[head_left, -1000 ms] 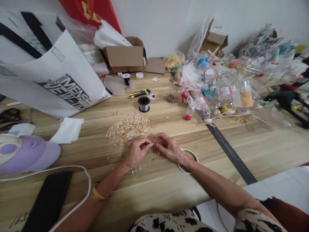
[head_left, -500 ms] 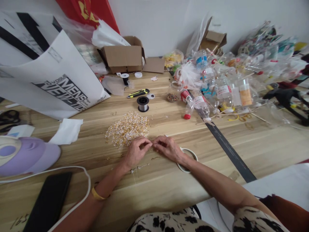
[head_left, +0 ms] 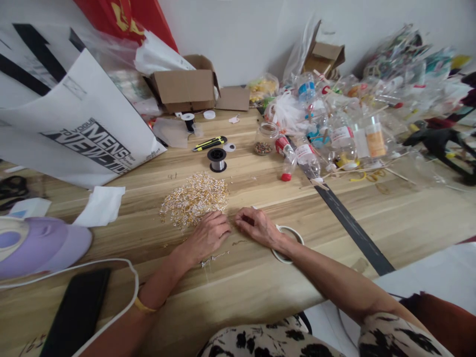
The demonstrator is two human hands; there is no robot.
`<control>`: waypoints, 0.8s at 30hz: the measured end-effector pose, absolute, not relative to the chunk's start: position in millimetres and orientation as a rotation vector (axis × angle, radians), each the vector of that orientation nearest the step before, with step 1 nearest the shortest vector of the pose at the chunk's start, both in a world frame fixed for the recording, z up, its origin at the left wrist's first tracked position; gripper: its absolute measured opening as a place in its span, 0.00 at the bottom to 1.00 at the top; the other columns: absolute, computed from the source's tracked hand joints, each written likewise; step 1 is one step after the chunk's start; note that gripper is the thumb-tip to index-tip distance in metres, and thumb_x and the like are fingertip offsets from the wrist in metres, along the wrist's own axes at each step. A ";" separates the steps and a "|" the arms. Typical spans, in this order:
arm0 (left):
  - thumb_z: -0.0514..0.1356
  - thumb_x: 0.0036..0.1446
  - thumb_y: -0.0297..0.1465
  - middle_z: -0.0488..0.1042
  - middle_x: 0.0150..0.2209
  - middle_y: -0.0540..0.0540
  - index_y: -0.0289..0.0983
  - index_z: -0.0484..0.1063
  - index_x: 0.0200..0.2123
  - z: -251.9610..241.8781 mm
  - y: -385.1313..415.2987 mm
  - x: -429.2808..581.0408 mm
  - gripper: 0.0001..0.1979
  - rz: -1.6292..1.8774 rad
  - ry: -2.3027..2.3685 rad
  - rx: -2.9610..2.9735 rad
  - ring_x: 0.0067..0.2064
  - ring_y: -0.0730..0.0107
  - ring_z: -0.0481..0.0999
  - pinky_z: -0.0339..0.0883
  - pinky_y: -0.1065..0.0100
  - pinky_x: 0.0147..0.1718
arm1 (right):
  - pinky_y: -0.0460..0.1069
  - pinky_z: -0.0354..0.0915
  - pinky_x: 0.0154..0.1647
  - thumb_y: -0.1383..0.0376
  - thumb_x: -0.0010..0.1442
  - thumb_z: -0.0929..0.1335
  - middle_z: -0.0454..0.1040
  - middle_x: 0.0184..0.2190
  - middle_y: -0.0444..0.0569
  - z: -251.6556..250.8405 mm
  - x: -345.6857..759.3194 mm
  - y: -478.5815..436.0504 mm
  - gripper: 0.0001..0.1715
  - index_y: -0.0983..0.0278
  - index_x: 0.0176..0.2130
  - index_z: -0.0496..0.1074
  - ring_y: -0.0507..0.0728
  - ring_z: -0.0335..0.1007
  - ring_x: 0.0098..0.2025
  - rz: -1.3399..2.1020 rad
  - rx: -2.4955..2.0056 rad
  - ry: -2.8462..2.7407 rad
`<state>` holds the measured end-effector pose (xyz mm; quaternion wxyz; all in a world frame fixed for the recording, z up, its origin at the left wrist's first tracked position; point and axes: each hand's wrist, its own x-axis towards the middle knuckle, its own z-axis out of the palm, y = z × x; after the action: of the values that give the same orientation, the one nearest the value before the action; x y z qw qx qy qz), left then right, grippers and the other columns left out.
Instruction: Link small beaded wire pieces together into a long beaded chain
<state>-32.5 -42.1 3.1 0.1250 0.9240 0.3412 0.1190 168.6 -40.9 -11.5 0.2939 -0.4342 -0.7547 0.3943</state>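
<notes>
My left hand (head_left: 210, 232) is palm-down at the near right edge of a pile of small gold and clear beads (head_left: 195, 198). Its fingers are curled together, and whatever they may hold is hidden. A short gap to the right, my right hand (head_left: 256, 225) rests with thumb and fingertips pinched; anything between them is too small to name. Below the left hand lies a beaded chain (head_left: 215, 259) with a thin clear thread. A shorter chain (head_left: 238, 243) sits on the wood between the hands. Partly under my right wrist is a white ring-shaped roll (head_left: 300, 235).
Beyond the beads are a wire spool (head_left: 216, 160), a yellow-black utility knife (head_left: 209, 144) and a jar of beads (head_left: 265, 140). Plastic bottles (head_left: 307, 157) crowd the right. A large white bag (head_left: 74, 114), a phone (head_left: 76, 312) and a white cable (head_left: 134, 277) are leftward.
My hands were touching at the fingertips and have come apart. My left hand has turned palm-down and shifted slightly left. The view has moved slightly.
</notes>
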 end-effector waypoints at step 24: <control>0.64 0.47 0.32 0.75 0.25 0.50 0.35 0.71 0.28 4.9 -10.2 -64.0 0.07 1.795 1.543 1.035 0.29 0.72 0.74 0.68 0.69 0.34 | 0.44 0.56 0.29 0.68 0.60 0.64 0.69 0.25 0.42 -11.9 169.3 -39.9 0.05 0.65 0.32 0.69 0.49 0.60 0.26 1.072 -1.146 -2.013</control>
<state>-64.0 -10.2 4.9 0.2753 0.3852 0.5742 0.6680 169.3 -39.9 -11.9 0.2903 -0.4295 -0.7548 0.4018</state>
